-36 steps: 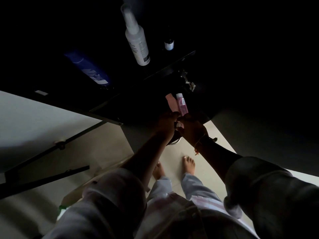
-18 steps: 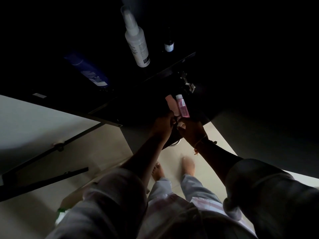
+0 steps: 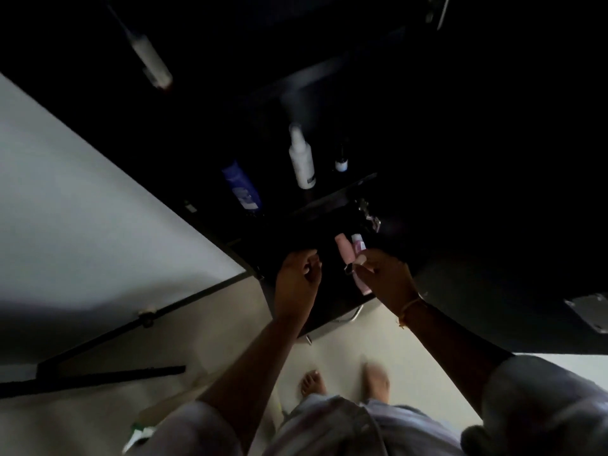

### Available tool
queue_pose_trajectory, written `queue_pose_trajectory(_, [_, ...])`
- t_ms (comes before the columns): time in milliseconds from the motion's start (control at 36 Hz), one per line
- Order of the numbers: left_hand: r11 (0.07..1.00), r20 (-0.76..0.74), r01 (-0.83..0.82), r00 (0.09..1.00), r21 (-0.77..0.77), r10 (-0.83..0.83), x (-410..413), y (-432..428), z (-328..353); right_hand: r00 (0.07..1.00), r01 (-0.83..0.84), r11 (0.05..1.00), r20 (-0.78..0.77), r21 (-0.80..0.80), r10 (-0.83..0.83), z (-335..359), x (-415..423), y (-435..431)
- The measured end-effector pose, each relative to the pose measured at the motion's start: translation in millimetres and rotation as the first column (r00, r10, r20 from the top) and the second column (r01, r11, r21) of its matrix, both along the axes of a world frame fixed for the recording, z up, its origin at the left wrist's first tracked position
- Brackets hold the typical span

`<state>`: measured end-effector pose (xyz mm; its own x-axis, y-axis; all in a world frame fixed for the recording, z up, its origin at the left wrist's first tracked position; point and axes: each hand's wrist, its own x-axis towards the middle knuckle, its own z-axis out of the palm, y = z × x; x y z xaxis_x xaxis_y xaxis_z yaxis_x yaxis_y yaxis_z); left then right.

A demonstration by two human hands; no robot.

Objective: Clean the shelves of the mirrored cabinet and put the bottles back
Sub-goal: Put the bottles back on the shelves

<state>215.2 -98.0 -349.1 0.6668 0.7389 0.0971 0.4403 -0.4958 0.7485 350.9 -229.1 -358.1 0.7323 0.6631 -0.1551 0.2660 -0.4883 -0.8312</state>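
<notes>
head view looks steeply down in very dim light. the right hand (image 3: 386, 278) is raised in front of the dark cabinet shelf (image 3: 335, 196), its thumb and fingers pinching a pink bottle (image 3: 359, 251) that points up and to the far side. a peach tube (image 3: 343, 253) lies just left of the bottle and against it; whether the same grip has it, i cannot tell. the left hand (image 3: 297, 279) is apart from them, to the left, with its fingers curled toward the palm; it is too dark to tell if they hold anything. farther off on the shelf stand a white spray bottle (image 3: 302, 161), a small dark bottle (image 3: 341, 164) to its right and a blue tube (image 3: 241, 189) to its left. a metal hinge (image 3: 370, 216) shows just beyond the pink bottle. below are bare feet (image 3: 312, 383) on a pale floor.
</notes>
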Motion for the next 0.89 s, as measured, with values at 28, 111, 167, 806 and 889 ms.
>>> queue_pose_trajectory(28, [1.0, 0.031, -0.016, 0.999, 0.002, 0.016, -2.2, 0.8, 8.6, 1.0, 0.022, 0.999, -0.02, 0.035, -0.021, 10.8, -1.1, -0.6])
queue_pose_trajectory(111, [0.997, 0.12, -0.071, 0.99, -0.02, 0.072, -4.3, 5.0, 35.8, 0.995, 0.042, 0.993, -0.09, 0.111, -0.032, 37.1, -1.0, -0.7])
queue_pose_trajectory(167, [0.996, 0.196, -0.077, 0.977, -0.034, 0.082, -3.2, 6.9, 56.7, 0.993, 0.061, 0.984, -0.114, 0.168, -0.042, 52.0, 2.0, 0.3])
queue_pose_trajectory(806, [0.985, 0.71, -0.087, 0.702, 0.152, -0.048, 52.5, 48.3, 310.9, 0.915, -0.062, 0.798, 0.353, 0.599, -0.195, 307.3, 48.4, 82.1])
queue_pose_trajectory(889, [0.979, 0.697, -0.137, 0.717, 0.152, -0.008, 65.6, 68.0, 315.1, 0.91, -0.08, 0.834, 0.382, 0.546, -0.163, 314.3, 61.1, 100.9])
